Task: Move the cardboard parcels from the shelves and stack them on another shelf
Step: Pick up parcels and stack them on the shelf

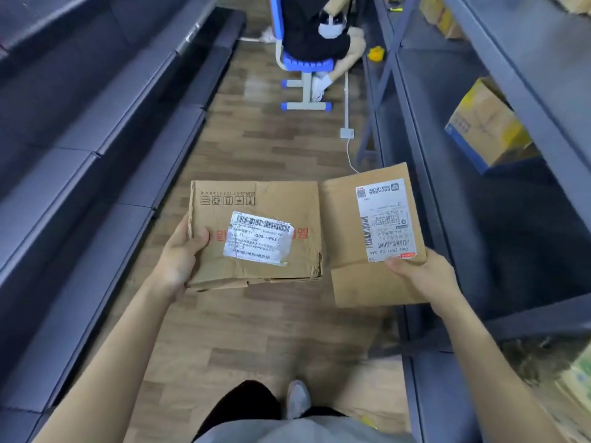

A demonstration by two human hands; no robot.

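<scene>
Left hand (180, 255) — closed on the left edge of a creased cardboard parcel (256, 231), thumb pressed on its top face, fingers hidden beneath. A torn white shipping label (258, 238) is carried on that face; the near right corner is crushed.

Right hand (422, 276) — pinched on the near right corner of a flatter, smoother cardboard parcel (374, 238), thumb laid on the foot of its printed label (383, 219). The two parcels are held level and side by side over the wooden floor (256, 330), their inner edges touching or nearly so.

Surroundings: bare dark shelving (96, 148) along the left of the aisle; a shelf rack (479, 129) on the right, where a yellow-and-blue carton (486, 123) is stored. A seated person on a blue chair (307, 63) is noted at the aisle's far end.

Step judged in hand: carrying, both parcels already lifted off. Next move calls for a turn toward the destination shelf, one parcel set down flat and the other laid squarely on top — the crushed one likely best kept uppermost.
</scene>
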